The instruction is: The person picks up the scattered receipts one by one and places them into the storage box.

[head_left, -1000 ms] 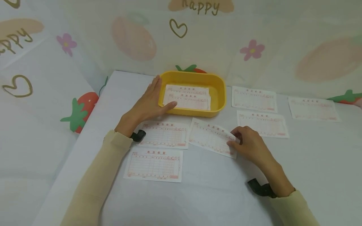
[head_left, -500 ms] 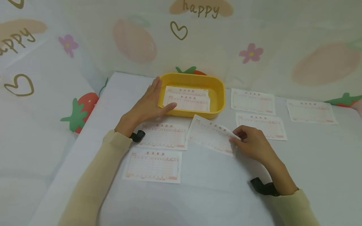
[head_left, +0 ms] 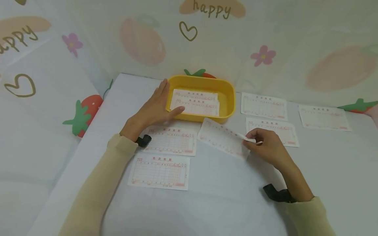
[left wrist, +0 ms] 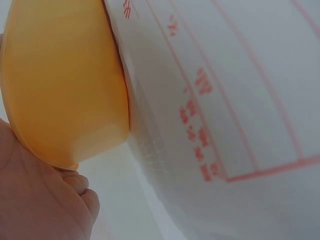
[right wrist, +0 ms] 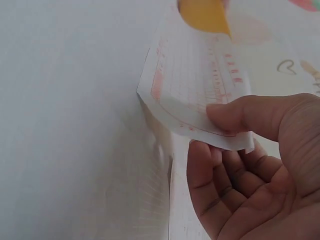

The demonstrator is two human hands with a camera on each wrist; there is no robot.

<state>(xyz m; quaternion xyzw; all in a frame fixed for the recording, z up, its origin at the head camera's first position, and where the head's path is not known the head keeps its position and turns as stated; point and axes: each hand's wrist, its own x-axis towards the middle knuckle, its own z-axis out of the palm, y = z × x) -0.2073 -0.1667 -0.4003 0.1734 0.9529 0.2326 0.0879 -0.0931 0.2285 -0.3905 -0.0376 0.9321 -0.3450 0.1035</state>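
My right hand (head_left: 265, 146) pinches the right end of a white receipt slip (head_left: 222, 137) printed in red. Thumb above and fingers below, it lifts that end so the paper curls, as the right wrist view shows. The slip's far corner reaches the front of a yellow plastic tray (head_left: 230, 98). At the tray's left side rests my left hand (head_left: 155, 106), fingers straight along the outer wall and thumb over the front rim. Inside the tray lie overlapping receipt slips (head_left: 196, 106). Just below the left hand is another slip (head_left: 171, 141), partly covered by the wrist.
One more slip (head_left: 159, 172) lies nearest the front. On the right are a slip (head_left: 263, 106) beside the tray, one (head_left: 283, 132) partly behind my right hand, and one (head_left: 325, 118) farther right. A patterned cloth wall (head_left: 218, 42) stands behind the white table (head_left: 206, 203).
My right hand has moved slightly right and raised the slip's right end, which now curls over more. The slip's far corner has shifted toward the tray. My left hand stays on the tray.
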